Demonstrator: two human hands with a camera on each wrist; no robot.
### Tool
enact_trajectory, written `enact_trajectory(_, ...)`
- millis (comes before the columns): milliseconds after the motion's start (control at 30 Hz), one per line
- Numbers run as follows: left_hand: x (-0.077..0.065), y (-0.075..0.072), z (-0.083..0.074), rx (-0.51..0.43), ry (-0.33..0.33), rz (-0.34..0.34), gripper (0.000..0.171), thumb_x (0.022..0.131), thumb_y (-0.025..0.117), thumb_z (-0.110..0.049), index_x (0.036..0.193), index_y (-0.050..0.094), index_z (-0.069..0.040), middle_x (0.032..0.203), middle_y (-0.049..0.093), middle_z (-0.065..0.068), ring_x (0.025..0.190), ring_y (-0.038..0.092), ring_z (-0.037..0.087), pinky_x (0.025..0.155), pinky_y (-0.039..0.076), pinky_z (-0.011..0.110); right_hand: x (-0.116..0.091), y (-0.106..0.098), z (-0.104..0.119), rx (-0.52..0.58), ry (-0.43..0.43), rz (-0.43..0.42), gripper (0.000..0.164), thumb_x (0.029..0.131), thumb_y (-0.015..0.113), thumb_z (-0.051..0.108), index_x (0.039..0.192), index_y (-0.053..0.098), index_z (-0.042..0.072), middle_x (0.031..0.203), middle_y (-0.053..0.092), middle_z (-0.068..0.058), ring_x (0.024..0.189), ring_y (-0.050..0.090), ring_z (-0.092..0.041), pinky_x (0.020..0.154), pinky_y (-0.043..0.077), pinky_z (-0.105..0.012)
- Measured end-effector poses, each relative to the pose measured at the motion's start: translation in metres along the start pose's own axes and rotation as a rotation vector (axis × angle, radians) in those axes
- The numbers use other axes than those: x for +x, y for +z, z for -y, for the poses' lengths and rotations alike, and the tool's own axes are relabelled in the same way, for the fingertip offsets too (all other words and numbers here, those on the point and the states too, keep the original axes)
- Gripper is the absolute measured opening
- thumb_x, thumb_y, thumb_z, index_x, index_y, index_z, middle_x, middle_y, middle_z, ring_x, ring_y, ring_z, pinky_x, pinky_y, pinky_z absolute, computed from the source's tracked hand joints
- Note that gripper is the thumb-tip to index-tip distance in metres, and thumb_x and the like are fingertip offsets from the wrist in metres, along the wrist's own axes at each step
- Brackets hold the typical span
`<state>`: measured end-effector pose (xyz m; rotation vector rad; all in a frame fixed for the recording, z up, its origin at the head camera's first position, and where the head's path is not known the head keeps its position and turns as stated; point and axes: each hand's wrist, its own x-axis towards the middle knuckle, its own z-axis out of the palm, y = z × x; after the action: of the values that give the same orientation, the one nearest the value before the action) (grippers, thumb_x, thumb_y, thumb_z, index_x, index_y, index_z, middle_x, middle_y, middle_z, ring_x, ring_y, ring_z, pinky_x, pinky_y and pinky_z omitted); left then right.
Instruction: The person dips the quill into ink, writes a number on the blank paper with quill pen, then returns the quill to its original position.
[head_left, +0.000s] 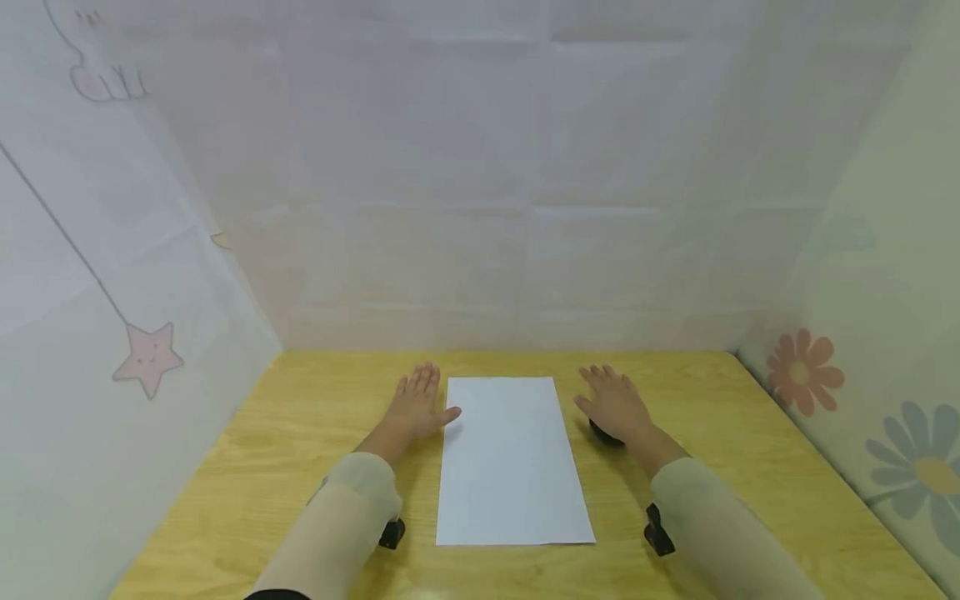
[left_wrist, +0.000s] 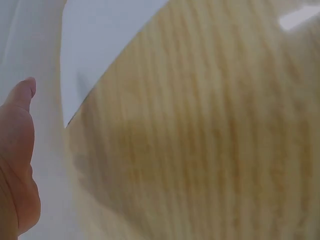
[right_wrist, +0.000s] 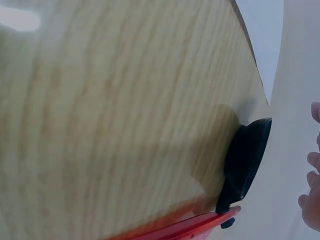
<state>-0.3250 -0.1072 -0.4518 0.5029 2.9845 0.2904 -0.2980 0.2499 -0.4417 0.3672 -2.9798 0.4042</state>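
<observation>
A blank white sheet of paper (head_left: 510,467) lies lengthwise on the wooden table. To its left my left hand (head_left: 414,410) is held palm down with straight fingers, the thumb overlapping the paper's edge in the head view. On the other side, my right hand (head_left: 615,407) is spread palm down and holds nothing. Under it is a black, flared, bowl-like thing (right_wrist: 247,155), mostly covered by the hand in the head view. Beside that, the right wrist view shows a long red thing (right_wrist: 185,227), hidden in the head view by my right arm.
The yellow wood-grain table (head_left: 300,467) ends at a pale hanging sheet (head_left: 487,208) at the back. Printed sheets with a star (head_left: 148,358) and flowers (head_left: 802,372) flank it left and right. Each wrist wears a small black camera mount (head_left: 658,532).
</observation>
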Motion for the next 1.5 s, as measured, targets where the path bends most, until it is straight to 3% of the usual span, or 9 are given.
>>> enact_trajectory(200,-0.009,0.012,-0.001,-0.035,0.019,0.016,0.093,0.096,0.046,-0.06,0.157,0.009,0.0,0.165,0.005,0.017,0.154,0.003,0.033,0.124,0.006,0.052,-0.012,0.0,-0.004,0.052,-0.003,-0.041,0.057,0.101,0.052,0.033,0.147,0.041,0.0,0.151,0.037,-0.03,0.144,0.026,-0.049,0.116,0.019,-0.065)
enact_trajectory(400,-0.019,0.021,-0.002,-0.097,0.048,0.051,0.095,0.095,0.047,-0.062,0.157,0.009,-0.001,0.165,0.006,0.016,0.154,0.004,0.032,0.124,0.006,0.051,-0.023,0.002,-0.008,0.15,0.059,-0.067,0.057,0.101,0.053,0.033,0.147,0.041,0.001,0.152,0.036,-0.028,0.139,0.031,-0.051,0.11,0.027,-0.069)
enact_trajectory(767,-0.03,0.039,0.0,-0.077,0.089,0.061,0.099,0.091,0.047,-0.068,0.157,0.013,-0.003,0.166,0.01,0.012,0.154,0.007,0.03,0.124,0.009,0.051,-0.046,0.005,-0.024,0.225,0.111,-0.139,0.051,0.1,0.056,0.031,0.14,0.051,-0.001,0.14,0.049,-0.029,0.121,0.051,-0.049,0.1,0.041,-0.065)
enact_trajectory(1033,-0.041,0.042,0.001,-0.088,0.132,0.058,0.102,0.089,0.051,-0.069,0.157,0.013,-0.004,0.166,0.01,0.011,0.154,0.006,0.03,0.124,0.008,0.053,-0.062,0.005,-0.034,0.336,0.193,-0.111,0.055,0.102,0.051,0.033,0.144,0.044,-0.003,0.142,0.045,-0.031,0.118,0.053,-0.045,0.095,0.047,-0.059)
enact_trajectory(1500,-0.057,0.045,0.004,-0.053,0.159,0.064,0.104,0.086,0.048,-0.075,0.158,0.015,-0.006,0.166,0.013,0.009,0.154,0.009,0.027,0.124,0.007,0.054,-0.084,0.002,-0.04,0.487,0.34,-0.057,0.055,0.1,0.056,0.031,0.143,0.044,-0.002,0.127,0.055,-0.025,0.109,0.059,-0.037,0.077,0.056,-0.038)
